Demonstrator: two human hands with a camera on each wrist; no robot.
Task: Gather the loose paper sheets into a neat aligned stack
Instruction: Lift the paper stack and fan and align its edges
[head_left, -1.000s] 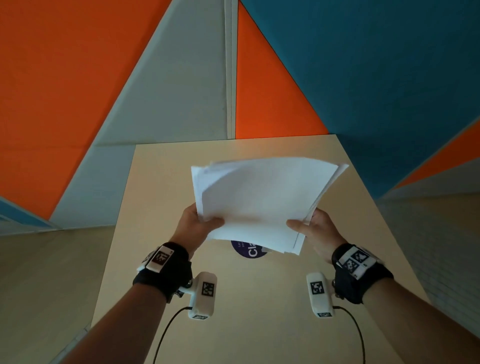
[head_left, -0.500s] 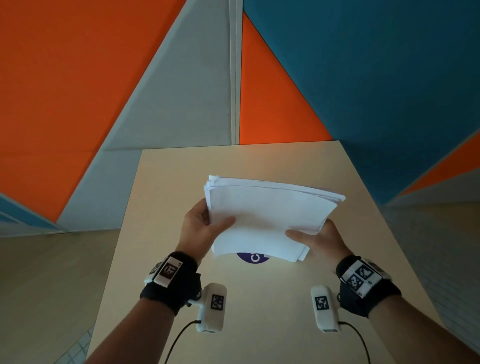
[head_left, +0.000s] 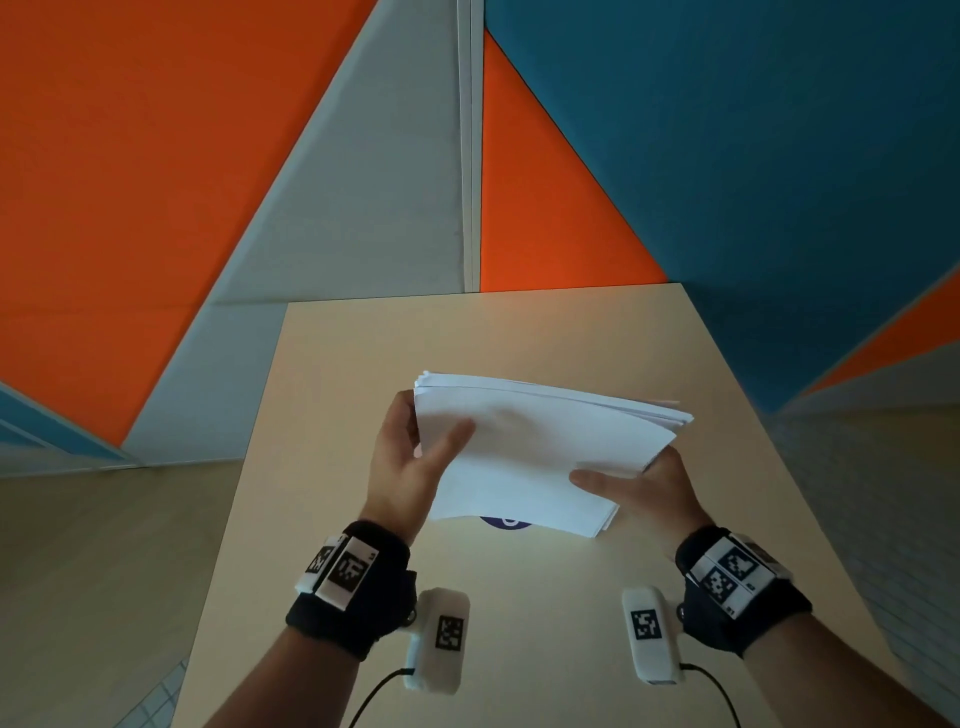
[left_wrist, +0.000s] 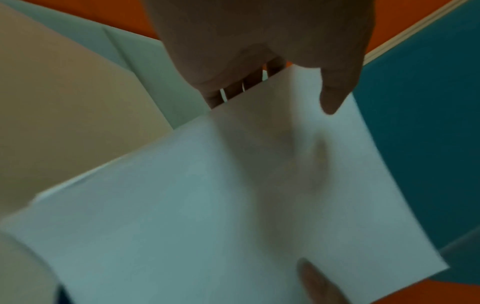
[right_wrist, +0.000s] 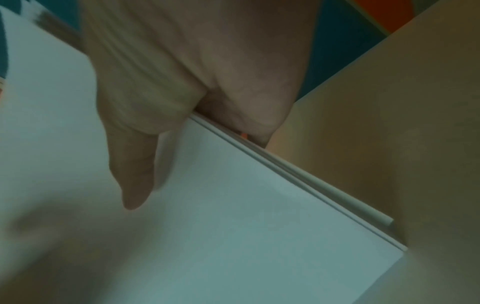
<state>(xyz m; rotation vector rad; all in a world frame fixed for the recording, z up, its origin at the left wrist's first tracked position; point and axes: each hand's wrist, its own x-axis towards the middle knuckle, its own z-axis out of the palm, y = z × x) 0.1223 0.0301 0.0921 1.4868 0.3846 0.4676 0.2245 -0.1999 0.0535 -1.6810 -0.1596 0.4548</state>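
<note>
A stack of white paper sheets (head_left: 535, 447) is held between both hands just above the beige table (head_left: 519, 613), its near edge low over the surface. My left hand (head_left: 410, 457) grips the stack's left edge, thumb on top and fingers behind. My right hand (head_left: 639, 483) grips the right side, thumb lying across the top sheet. In the left wrist view the paper (left_wrist: 207, 205) fills the frame under my thumb. The right wrist view shows the sheets' edges (right_wrist: 298, 174) slightly stepped, not flush. The far right corners fan out a little.
A purple round sticker (head_left: 506, 521) on the table peeks out under the stack's near edge. Orange, grey and teal wall panels (head_left: 363, 182) stand behind the table's far edge. Floor lies on both sides of the narrow table.
The stack has come down from a raised, upright tilt to a lower, flatter pose near the table. The sheets look more closely gathered. Both hands kept their hold.
</note>
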